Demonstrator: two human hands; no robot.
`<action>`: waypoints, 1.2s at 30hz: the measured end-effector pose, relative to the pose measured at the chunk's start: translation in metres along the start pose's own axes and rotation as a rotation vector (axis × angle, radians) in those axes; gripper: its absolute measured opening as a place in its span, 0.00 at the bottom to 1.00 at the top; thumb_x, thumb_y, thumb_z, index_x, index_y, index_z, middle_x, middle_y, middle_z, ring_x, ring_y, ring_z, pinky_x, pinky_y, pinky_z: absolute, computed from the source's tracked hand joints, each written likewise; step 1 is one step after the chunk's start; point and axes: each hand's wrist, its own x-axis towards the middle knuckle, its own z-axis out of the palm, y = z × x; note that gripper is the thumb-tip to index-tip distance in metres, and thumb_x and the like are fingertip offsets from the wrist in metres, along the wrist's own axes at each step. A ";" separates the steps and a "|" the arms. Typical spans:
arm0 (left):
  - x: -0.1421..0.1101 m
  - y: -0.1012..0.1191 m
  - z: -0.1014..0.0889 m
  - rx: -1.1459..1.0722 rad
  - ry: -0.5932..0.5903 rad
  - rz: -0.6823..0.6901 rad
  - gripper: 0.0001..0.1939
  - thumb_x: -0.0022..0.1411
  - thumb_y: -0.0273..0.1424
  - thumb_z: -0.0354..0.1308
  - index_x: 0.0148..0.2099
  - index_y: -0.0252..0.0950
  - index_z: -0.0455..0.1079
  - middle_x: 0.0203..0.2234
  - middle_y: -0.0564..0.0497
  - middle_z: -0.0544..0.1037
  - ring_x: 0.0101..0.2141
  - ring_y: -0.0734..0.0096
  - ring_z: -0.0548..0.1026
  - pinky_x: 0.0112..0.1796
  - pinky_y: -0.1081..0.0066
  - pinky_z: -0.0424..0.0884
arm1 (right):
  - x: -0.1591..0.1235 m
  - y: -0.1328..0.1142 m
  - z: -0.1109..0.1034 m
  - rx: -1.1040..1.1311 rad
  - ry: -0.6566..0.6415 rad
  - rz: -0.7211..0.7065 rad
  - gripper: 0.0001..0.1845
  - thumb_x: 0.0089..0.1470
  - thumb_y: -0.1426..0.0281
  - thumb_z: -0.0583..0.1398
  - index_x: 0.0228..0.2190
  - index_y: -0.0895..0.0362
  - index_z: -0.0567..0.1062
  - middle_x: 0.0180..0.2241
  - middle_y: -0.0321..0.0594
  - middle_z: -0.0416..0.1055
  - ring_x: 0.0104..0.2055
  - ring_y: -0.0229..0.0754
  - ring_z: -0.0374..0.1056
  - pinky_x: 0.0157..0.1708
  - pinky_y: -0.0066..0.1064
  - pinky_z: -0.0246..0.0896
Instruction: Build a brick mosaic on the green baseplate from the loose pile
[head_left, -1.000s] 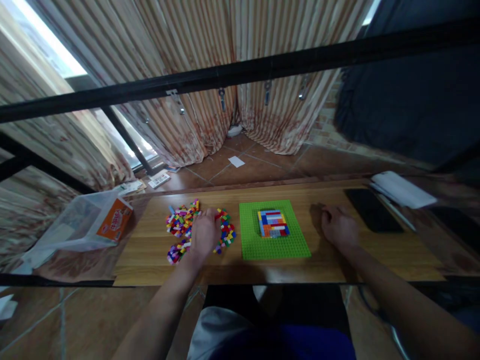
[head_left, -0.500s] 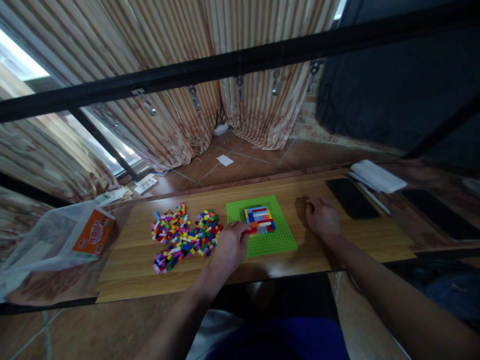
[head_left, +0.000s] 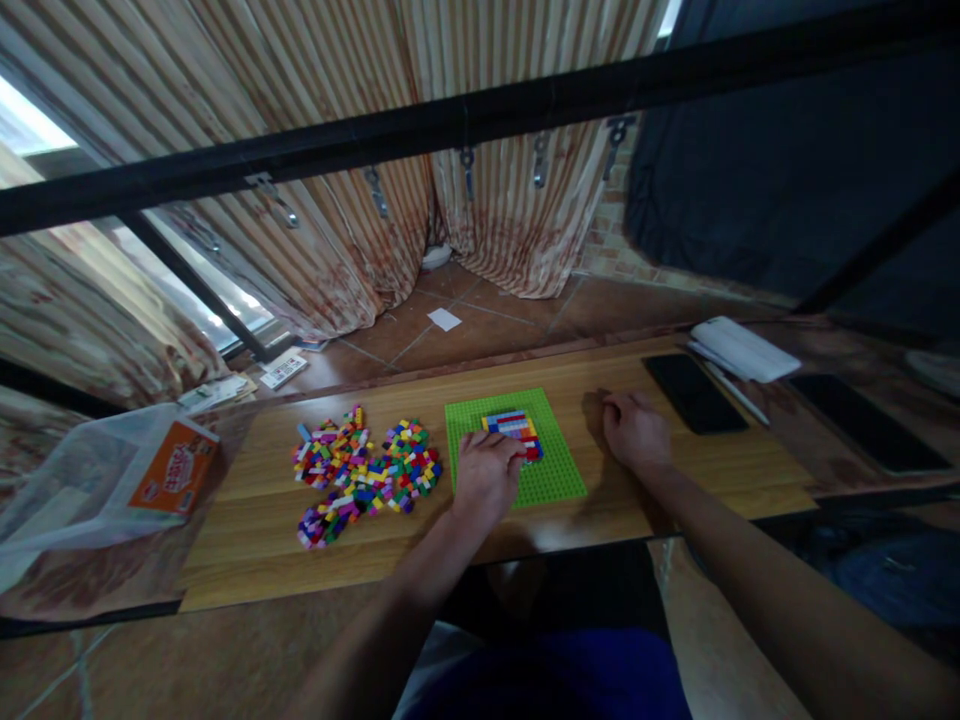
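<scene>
My left hand (head_left: pixel 489 472) is over the front left of a small block of stacked toy bricks (head_left: pixel 508 422), in rows of red, white, blue and yellow. Its thumb and fingers are pinched together at a red brick (head_left: pixel 533 453) on the block's front edge, and they cover part of it. The block stands on a green studded baseplate (head_left: pixel 556 470). My right hand (head_left: pixel 637 432) rests on the table to the right of the baseplate, fingers curled in, with nothing seen in it.
Loose coloured bricks (head_left: pixel 367 480) lie in heaps left of the baseplate on the wooden table (head_left: pixel 255 540). A clear plastic box (head_left: pixel 97 470) with an orange label stands at far left. A black phone (head_left: pixel 694 393), a pen (head_left: pixel 739 393) and a white case (head_left: pixel 746 348) lie at right.
My left hand has moved right and slightly forward, from the block's left front corner to over its front part, hiding more of it. My right hand stays in place on the table.
</scene>
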 end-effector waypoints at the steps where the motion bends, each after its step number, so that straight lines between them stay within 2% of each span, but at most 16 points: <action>1: 0.000 0.000 0.001 0.009 0.003 -0.003 0.05 0.62 0.31 0.57 0.36 0.42 0.76 0.34 0.53 0.80 0.39 0.66 0.71 0.47 0.60 0.61 | 0.000 0.000 -0.001 0.002 -0.002 -0.003 0.16 0.57 0.69 0.51 0.38 0.59 0.77 0.39 0.47 0.73 0.35 0.43 0.68 0.33 0.32 0.58; 6: -0.003 0.001 0.003 0.035 0.018 -0.019 0.06 0.63 0.32 0.57 0.35 0.42 0.75 0.34 0.53 0.79 0.39 0.66 0.70 0.49 0.59 0.59 | 0.000 -0.001 -0.001 0.012 0.010 0.004 0.17 0.57 0.69 0.50 0.39 0.59 0.77 0.39 0.48 0.73 0.34 0.43 0.68 0.32 0.32 0.59; 16: -0.003 -0.004 0.006 0.137 0.042 0.045 0.09 0.65 0.34 0.53 0.37 0.44 0.75 0.35 0.53 0.78 0.40 0.66 0.69 0.56 0.53 0.52 | 0.000 0.001 0.001 0.006 0.004 0.001 0.16 0.58 0.69 0.50 0.39 0.59 0.77 0.40 0.48 0.73 0.35 0.43 0.68 0.33 0.32 0.59; 22: -0.011 0.002 0.007 0.215 0.078 0.060 0.11 0.66 0.31 0.51 0.39 0.44 0.75 0.37 0.51 0.77 0.42 0.64 0.69 0.57 0.50 0.52 | -0.001 0.003 0.002 0.009 0.012 -0.009 0.17 0.58 0.68 0.50 0.39 0.58 0.77 0.40 0.47 0.73 0.33 0.43 0.68 0.31 0.32 0.58; 29: -0.035 0.022 0.021 0.321 0.095 -0.097 0.17 0.66 0.30 0.48 0.54 0.44 0.69 0.51 0.45 0.71 0.49 0.56 0.66 0.59 0.40 0.51 | -0.001 0.006 0.004 0.003 0.038 -0.041 0.16 0.58 0.68 0.51 0.38 0.59 0.77 0.38 0.48 0.72 0.32 0.43 0.67 0.30 0.32 0.56; 36: -0.049 0.023 0.028 0.341 0.074 -0.140 0.24 0.64 0.29 0.49 0.62 0.46 0.62 0.51 0.42 0.69 0.50 0.53 0.65 0.57 0.37 0.54 | -0.001 0.008 0.006 -0.018 0.052 -0.063 0.16 0.58 0.68 0.51 0.37 0.59 0.77 0.37 0.46 0.72 0.31 0.41 0.66 0.29 0.31 0.54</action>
